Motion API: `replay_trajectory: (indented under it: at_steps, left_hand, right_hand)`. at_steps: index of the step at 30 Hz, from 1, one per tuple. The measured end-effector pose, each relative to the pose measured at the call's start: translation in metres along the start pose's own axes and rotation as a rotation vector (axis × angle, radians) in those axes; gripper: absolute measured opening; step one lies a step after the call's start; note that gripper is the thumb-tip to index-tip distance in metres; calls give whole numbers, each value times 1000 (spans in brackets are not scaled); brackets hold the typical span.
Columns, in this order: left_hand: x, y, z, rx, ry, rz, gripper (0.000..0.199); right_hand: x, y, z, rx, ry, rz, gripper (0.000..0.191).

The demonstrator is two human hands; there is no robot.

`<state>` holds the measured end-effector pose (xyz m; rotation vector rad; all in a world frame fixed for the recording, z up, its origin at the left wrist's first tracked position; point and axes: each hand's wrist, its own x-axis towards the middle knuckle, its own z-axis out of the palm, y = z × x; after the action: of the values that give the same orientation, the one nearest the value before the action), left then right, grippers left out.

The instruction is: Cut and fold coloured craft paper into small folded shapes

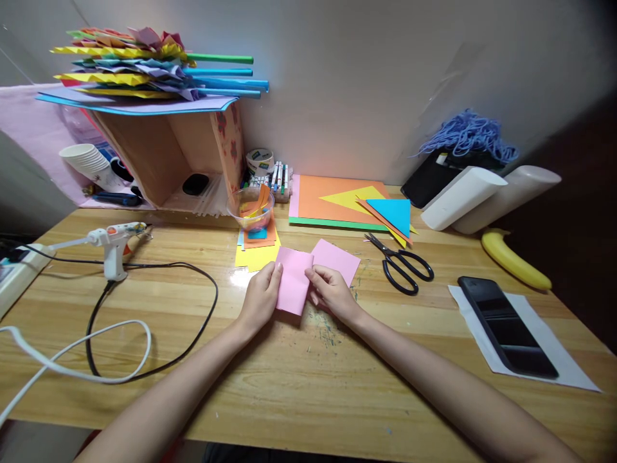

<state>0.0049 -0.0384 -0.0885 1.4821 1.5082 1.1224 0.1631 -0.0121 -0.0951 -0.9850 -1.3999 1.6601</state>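
Note:
A folded piece of pink paper [293, 283] is held a little above the wooden table [289, 399]. My left hand [260, 296] pinches its left edge, thumb on top. At its right edge my right hand [330, 289] grips the paper between thumb and fingers. Behind my right hand, a second pink sheet [343, 258] lies flat. Black-handled scissors [402, 262] rest to the right of that sheet, blades pointing up and left. Yellow and orange paper pieces [258, 257] lie just beyond my left hand, partly under a clear bowl [250, 209] of paper scraps.
Left: a glue gun [114, 251] with looping cables [214, 302]. Behind: an open box [159, 154] topped with paper crafts, markers [279, 177], and coloured sheets [313, 199]. Right: a phone [506, 325] on white paper, a banana [513, 260], white rolls [465, 196] and blue yarn [470, 135].

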Motion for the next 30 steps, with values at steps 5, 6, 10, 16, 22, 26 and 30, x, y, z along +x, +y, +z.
replay_trajectory:
  at_steps: [5,6,10,16,22,26,30]
  left_hand:
    - [0,0,0,24,-5,-13,31]
    - [-1,0,0,34,-6,-13,31]
    - [-2,2,0,75,3,-6,30]
    - [-3,7,0,70,-24,8,29]
    - [-4,7,1,72,-45,2,30]
    - [-3,5,0,61,-69,-9,30]
    - [-3,6,1,82,-65,-4,30]
  right_hand:
    - [-1,3,-1,-51,28,-47,37]
    - [-2,4,-1,-56,37,-48,37]
    - [-1,1,0,-18,59,-59,29]
    - [3,0,0,71,93,-49,27]
    - [4,2,-4,58,150,-39,31]
    - [5,-2,-6,26,214,-65,26]
    - [6,-2,-8,19,223,-64,31]
